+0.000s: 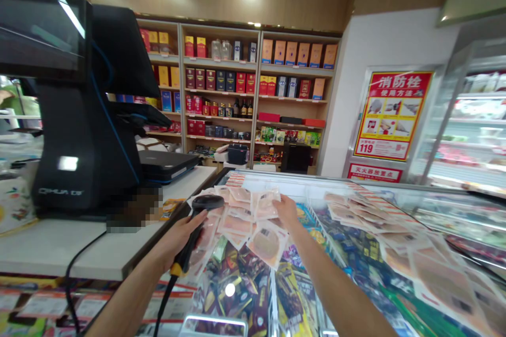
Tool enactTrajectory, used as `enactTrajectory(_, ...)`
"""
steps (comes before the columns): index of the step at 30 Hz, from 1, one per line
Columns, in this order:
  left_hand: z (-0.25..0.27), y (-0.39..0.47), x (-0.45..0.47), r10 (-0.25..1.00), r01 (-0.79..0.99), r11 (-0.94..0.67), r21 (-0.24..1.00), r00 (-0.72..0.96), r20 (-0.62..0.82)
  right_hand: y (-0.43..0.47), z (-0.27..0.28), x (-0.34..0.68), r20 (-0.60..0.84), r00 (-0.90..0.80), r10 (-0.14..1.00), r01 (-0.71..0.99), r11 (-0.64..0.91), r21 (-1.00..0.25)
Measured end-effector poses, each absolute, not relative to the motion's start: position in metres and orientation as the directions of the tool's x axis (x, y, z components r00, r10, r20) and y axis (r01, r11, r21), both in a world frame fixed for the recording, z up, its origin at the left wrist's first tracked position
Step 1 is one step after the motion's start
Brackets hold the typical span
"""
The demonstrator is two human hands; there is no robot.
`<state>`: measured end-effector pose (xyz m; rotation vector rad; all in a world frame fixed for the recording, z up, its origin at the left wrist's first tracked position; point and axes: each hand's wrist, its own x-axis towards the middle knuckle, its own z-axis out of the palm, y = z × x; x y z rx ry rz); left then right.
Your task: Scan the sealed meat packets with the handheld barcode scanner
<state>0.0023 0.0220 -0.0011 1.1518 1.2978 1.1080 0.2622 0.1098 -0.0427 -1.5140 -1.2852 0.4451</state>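
Left hand (179, 239) fingers wrapped round the scanner (190, 246), right hand (287, 211) fingers pinching a packet (265, 203) mid-frame, best keep the packet flat, squarely facing the scanner

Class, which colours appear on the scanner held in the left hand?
The scanner is black, with yellow near its cord; the head view shows it best.

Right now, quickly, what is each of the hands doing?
Left hand: closed, holding the scanner.
Right hand: closed on the edge of a packet.
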Motion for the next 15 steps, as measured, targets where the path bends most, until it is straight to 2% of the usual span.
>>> enactTrajectory(2,-0.002,0.021,0.001,0.994,0.053,0.110,0.992,-0.006,-0.110,0.113,-0.041,0.256,0.343,0.324,0.882,0.652,0.055,-0.756)
enactTrajectory(5,0.000,0.018,0.009,0.992,0.044,0.123,0.991,0.037,-0.124,0.112,-0.042,0.250,0.315,0.317,0.895,0.798,-0.072,-0.598)
enactTrajectory(8,0.006,0.013,0.026,0.988,0.032,0.129,0.991,0.083,-0.131,0.108,-0.043,0.257,0.314,0.274,0.909,0.856,-0.082,-0.511)
enactTrajectory(11,0.011,0.007,0.043,0.989,0.044,0.106,0.993,0.099,-0.110,0.104,-0.041,0.287,0.349,0.272,0.897,0.871,-0.075,-0.485)
enactTrajectory(15,0.013,0.006,0.065,0.981,0.062,0.103,0.993,0.161,-0.112,0.094,-0.043,0.354,0.350,0.361,0.864,0.902,-0.228,-0.367)
